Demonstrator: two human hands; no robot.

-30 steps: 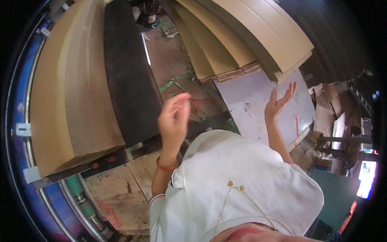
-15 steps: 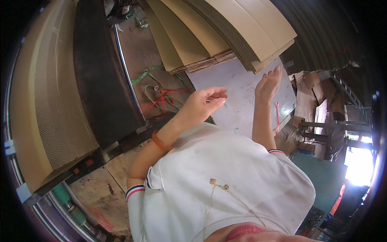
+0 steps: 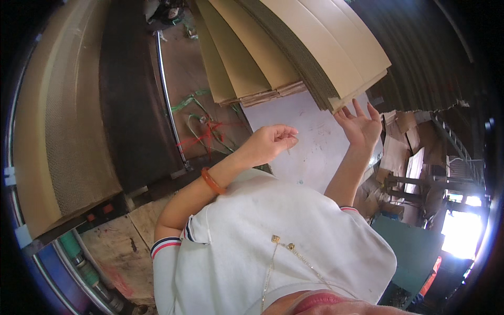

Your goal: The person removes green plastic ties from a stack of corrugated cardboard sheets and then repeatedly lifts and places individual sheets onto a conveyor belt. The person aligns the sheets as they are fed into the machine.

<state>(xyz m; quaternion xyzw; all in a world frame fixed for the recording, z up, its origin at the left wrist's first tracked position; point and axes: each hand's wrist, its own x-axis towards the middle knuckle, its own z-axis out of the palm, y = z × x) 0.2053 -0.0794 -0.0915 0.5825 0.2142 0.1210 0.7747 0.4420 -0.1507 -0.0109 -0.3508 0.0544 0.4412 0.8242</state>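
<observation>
A tall stack of tan corrugated cardboard sheets [image 3: 63, 131] fills the left side of the view, its fluted edge facing the person. Beside it stands a dark, almost black panel [image 3: 131, 105], edged on its right by a thin metal rail [image 3: 167, 94]. Across the top, further stacks of tan cardboard sheets [image 3: 315, 47] fan out and overhang a pale, smudged white surface [image 3: 310, 142]. The person's white shirt [image 3: 273, 247] with striped sleeve cuffs takes up the lower middle. Below left lies a worn wooden board [image 3: 118, 247].

The right hand [image 3: 362, 126] is raised with its palm open and fingers [image 3: 358, 107] spread wide, the fingertips just under the lower corner of the overhanging sheets; whether they touch the cardboard cannot be told, and nothing is gripped. The left hand [image 3: 270, 142] hovers over the white surface, its fingers curled loosely inward, holding nothing that can be made out. An orange bangle [image 3: 212, 181] circles the left wrist. Tangled red and green strapping [image 3: 207, 128] lies on the floor between the rail and the white surface.
</observation>
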